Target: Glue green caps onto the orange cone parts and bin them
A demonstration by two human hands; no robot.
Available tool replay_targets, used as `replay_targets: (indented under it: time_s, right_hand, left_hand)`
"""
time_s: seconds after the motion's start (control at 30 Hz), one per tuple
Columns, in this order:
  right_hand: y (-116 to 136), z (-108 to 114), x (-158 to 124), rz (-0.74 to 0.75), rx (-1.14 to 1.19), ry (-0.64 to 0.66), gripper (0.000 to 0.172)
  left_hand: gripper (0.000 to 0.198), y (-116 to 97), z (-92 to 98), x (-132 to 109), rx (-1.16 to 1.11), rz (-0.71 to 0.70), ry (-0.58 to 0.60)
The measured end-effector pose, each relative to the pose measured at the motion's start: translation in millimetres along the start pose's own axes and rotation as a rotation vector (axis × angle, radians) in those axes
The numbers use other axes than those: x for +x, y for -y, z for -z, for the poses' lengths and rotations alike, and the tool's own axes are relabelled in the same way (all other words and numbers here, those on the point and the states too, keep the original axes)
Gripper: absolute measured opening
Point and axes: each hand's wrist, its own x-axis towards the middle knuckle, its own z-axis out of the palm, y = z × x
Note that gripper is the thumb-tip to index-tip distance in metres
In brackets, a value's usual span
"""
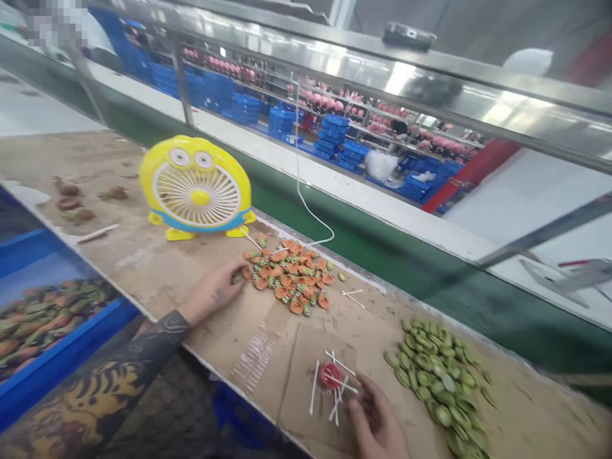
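Observation:
My left hand (222, 290) reaches to the left edge of a pile of small orange-and-green molded pieces (287, 274). Its fingers are curled round one orange piece (247, 273) there, partly hidden by them. On a cardboard sheet (301, 382) lies a small round red pot (330, 376) with several white cotton swabs (314, 387) on and around it. My right hand (377, 424) is just right of the pot, thumb and forefinger apart, with the end of one swab near the gap. To its right is a heap of green oval pieces (437, 376).
A yellow fan (198, 191) stands behind my left hand. Brown pieces (69, 203) lie at the far left. A blue crate (102, 322) of similar pieces sits below the table edge. Beyond the table runs a green conveyor belt (401, 274); a white cable (310, 213) hangs across it.

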Motion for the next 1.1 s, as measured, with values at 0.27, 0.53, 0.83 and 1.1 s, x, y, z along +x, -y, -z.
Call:
replay_targets:
  time_s: [0.27,0.53,0.83,1.1]
  right_hand:
    - [44,-8,12,-0.070,0.042,0.253,0.037]
    - [61,-3,8,0.199,-0.116,0.142,0.029]
    - [58,-16,-2,0.171,-0.136,-0.028,0.034]
    - [62,-17,-6,0.114,-0.142,-0.125,0.040]
  left_hand:
    - [0.048,-46,3.8,-51,-0.406,0.087,-0.007]
    - [0.033,-111,-52.4,-103,-0.841,0.117,0.431]
    - [0.023,-94,-77.3,-102,-0.614,-0.176,0.456]
    - [0.022,-94,-79.4,-100,-0.637,-0.301,0.399]
